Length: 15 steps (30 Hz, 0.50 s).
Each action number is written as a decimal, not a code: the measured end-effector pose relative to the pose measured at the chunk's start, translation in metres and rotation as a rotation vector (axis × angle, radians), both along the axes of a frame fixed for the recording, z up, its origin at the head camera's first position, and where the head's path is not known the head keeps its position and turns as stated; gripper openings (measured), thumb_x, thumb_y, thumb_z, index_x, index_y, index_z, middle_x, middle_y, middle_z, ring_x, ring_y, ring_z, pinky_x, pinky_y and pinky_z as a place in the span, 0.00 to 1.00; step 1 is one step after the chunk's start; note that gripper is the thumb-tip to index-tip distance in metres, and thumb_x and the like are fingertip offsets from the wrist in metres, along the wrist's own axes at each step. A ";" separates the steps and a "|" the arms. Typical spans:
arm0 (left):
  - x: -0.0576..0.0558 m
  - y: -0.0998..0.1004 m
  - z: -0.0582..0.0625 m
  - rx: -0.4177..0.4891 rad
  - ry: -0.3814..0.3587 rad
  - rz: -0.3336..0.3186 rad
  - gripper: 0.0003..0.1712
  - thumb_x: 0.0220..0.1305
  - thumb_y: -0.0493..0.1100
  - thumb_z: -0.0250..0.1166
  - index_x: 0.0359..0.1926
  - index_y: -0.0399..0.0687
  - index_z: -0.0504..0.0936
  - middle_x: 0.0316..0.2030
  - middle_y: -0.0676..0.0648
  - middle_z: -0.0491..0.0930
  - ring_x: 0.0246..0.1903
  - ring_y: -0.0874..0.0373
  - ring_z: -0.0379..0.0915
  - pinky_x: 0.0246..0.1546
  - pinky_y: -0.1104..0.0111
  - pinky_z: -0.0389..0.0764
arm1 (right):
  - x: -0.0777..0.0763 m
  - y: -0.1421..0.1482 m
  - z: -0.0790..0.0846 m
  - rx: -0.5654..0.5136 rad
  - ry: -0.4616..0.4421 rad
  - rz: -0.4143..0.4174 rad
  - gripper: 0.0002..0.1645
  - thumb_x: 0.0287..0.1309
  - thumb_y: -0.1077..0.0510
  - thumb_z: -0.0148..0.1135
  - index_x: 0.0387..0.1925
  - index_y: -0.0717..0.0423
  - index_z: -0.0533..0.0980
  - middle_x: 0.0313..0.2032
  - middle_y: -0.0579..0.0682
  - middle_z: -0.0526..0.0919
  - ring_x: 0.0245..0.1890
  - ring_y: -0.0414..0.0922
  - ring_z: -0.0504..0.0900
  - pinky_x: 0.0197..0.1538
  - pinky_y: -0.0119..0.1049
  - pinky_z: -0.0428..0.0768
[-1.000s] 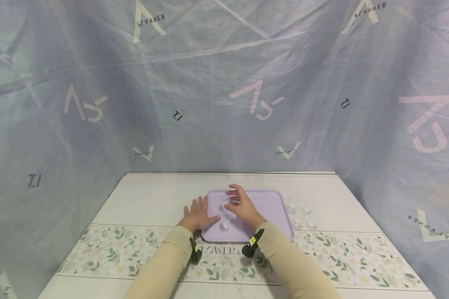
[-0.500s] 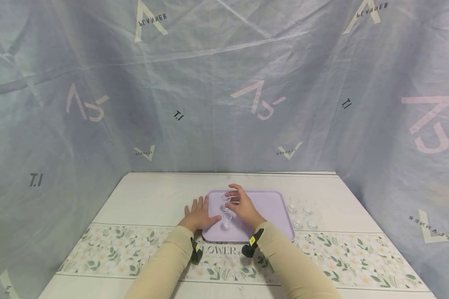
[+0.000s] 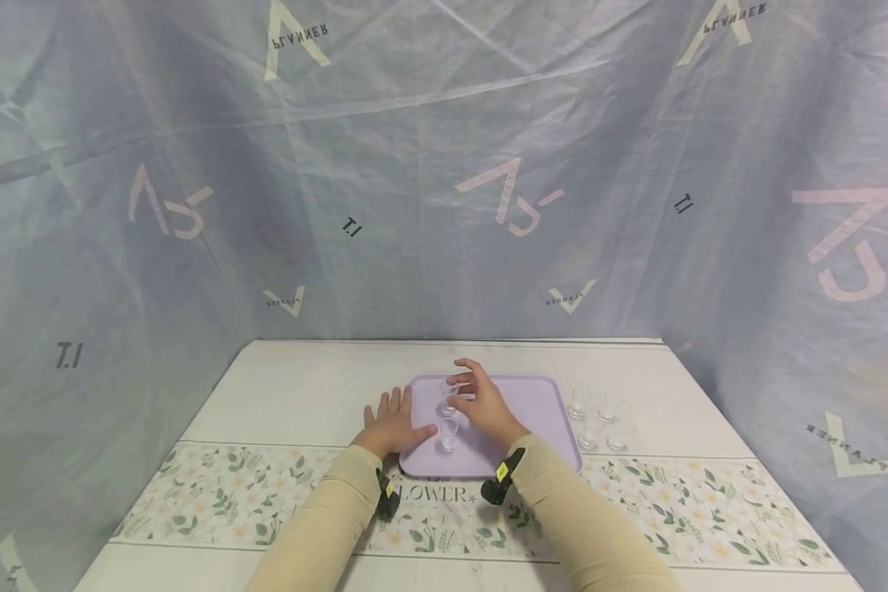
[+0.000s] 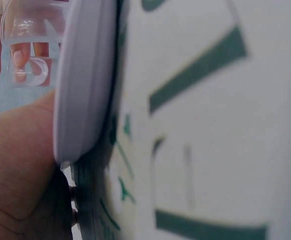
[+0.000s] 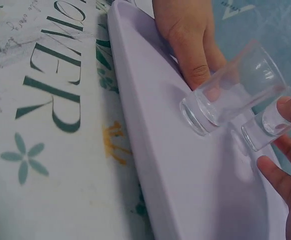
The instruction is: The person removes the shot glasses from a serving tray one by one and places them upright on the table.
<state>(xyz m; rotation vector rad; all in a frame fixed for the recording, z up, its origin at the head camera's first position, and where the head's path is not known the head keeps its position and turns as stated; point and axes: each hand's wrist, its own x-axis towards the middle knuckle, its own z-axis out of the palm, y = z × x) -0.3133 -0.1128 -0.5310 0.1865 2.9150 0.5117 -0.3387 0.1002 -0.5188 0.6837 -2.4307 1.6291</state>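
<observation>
My left hand [image 3: 394,428] lies with fingers spread over the left edge of a lilac tray [image 3: 525,423], its thumb beside the nearer clear shot glass [image 3: 447,436]. That glass stands upright on the tray. Behind it is a second shot glass [image 3: 448,398], which my right hand [image 3: 487,406] holds between thumb and fingers, the index finger raised. In the right wrist view, fingers [image 5: 278,182] of the right hand surround the far glass [image 5: 268,127], with the nearer glass [image 5: 233,90] in front. The left wrist view has the tray rim [image 4: 85,85] covering part of the glass [image 4: 30,25].
Several more shot glasses [image 3: 588,436] stand in a group on the table just right of the tray. The white tablecloth [image 3: 326,370] carries a floral band [image 3: 244,501]. Grey-blue printed curtains [image 3: 407,205] enclose the back and sides.
My right hand and the far glass have shifted very slightly to the right and away from me. The left hand and the nearer glass stay where they were.
</observation>
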 end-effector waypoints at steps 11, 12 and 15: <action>-0.003 -0.005 -0.005 0.013 0.021 0.006 0.63 0.64 0.74 0.56 0.81 0.42 0.38 0.80 0.35 0.37 0.78 0.37 0.28 0.72 0.36 0.32 | 0.006 0.020 0.006 -0.010 0.011 0.016 0.43 0.57 0.70 0.70 0.71 0.54 0.63 0.51 0.59 0.83 0.50 0.59 0.83 0.54 0.55 0.82; -0.002 -0.004 -0.005 0.010 0.017 0.007 0.63 0.64 0.75 0.55 0.81 0.43 0.38 0.80 0.35 0.36 0.78 0.37 0.27 0.73 0.37 0.31 | 0.007 0.024 0.007 -0.006 0.016 0.017 0.43 0.57 0.70 0.70 0.71 0.54 0.63 0.51 0.60 0.83 0.50 0.59 0.83 0.53 0.55 0.82; 0.002 0.000 0.000 0.022 0.007 -0.004 0.63 0.65 0.75 0.55 0.81 0.42 0.37 0.80 0.35 0.35 0.78 0.37 0.27 0.73 0.37 0.30 | 0.013 0.036 0.010 0.009 0.024 0.006 0.43 0.56 0.70 0.71 0.70 0.53 0.64 0.49 0.60 0.83 0.49 0.59 0.83 0.51 0.53 0.83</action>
